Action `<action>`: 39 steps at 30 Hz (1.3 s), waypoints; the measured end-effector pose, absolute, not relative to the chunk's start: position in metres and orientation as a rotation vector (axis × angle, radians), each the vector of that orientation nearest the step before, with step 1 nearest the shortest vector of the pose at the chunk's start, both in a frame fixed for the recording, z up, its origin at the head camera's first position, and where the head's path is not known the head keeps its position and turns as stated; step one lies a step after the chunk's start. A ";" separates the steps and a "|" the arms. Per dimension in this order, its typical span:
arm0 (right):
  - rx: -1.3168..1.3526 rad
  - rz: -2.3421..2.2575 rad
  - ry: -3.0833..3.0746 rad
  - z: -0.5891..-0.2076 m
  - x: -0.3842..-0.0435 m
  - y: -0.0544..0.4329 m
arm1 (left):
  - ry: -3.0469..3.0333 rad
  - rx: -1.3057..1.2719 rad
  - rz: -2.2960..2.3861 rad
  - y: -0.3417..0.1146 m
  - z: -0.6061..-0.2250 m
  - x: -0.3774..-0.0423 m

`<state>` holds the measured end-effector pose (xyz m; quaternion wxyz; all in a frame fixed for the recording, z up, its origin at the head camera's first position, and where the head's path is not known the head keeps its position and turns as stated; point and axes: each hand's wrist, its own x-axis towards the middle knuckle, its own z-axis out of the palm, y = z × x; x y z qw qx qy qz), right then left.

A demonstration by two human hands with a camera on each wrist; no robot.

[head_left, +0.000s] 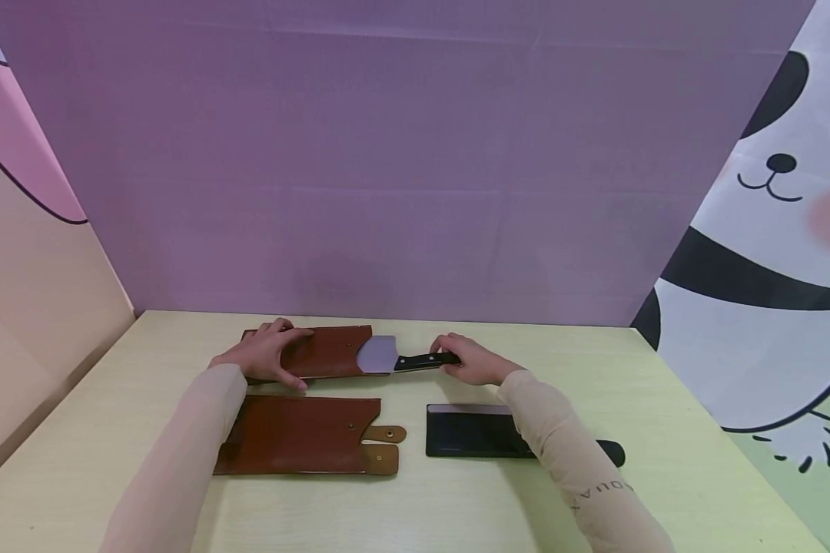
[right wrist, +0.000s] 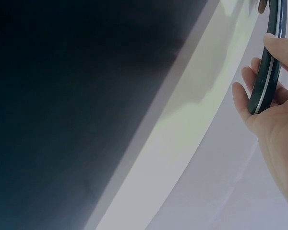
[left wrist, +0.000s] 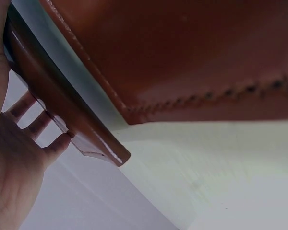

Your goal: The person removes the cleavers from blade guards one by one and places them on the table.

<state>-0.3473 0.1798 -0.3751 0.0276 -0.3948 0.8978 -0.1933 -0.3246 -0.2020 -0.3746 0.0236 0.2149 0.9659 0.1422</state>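
A cleaver (head_left: 425,361) with a black riveted handle lies partly inside the far brown leather sheath (head_left: 332,352); the part of its blade near the handle shows at the sheath's right end. My left hand (head_left: 266,352) grips that sheath across its width, thumb along the near edge and fingers at the far edge. In the left wrist view, fingertips touch the side of the sheath (left wrist: 69,98). My right hand (head_left: 477,361) holds the end of the cleaver's handle (right wrist: 266,76) between thumb and fingers.
Nearer me lies a second brown leather sheath (head_left: 304,435) with two tan snap straps at its right end. Right of it is a black-bladed cleaver (head_left: 473,434), partly hidden under my right forearm. A purple backdrop (head_left: 415,169) rises behind the pale table (head_left: 401,514).
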 end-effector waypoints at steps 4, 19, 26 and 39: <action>-1.221 -0.585 2.788 -0.376 -0.348 0.183 | 2.997 0.672 0.431 -0.202 -0.375 -0.324; -1.166 -0.597 2.795 -0.376 -0.349 0.195 | 2.995 0.672 0.444 -0.208 -0.378 -0.326; -1.149 -0.616 2.786 -0.374 -0.348 0.198 | 3.014 0.653 0.446 -0.212 -0.384 -0.331; -1.138 -0.622 2.810 -0.372 -0.346 0.208 | 3.010 0.646 0.467 -0.213 -0.385 -0.331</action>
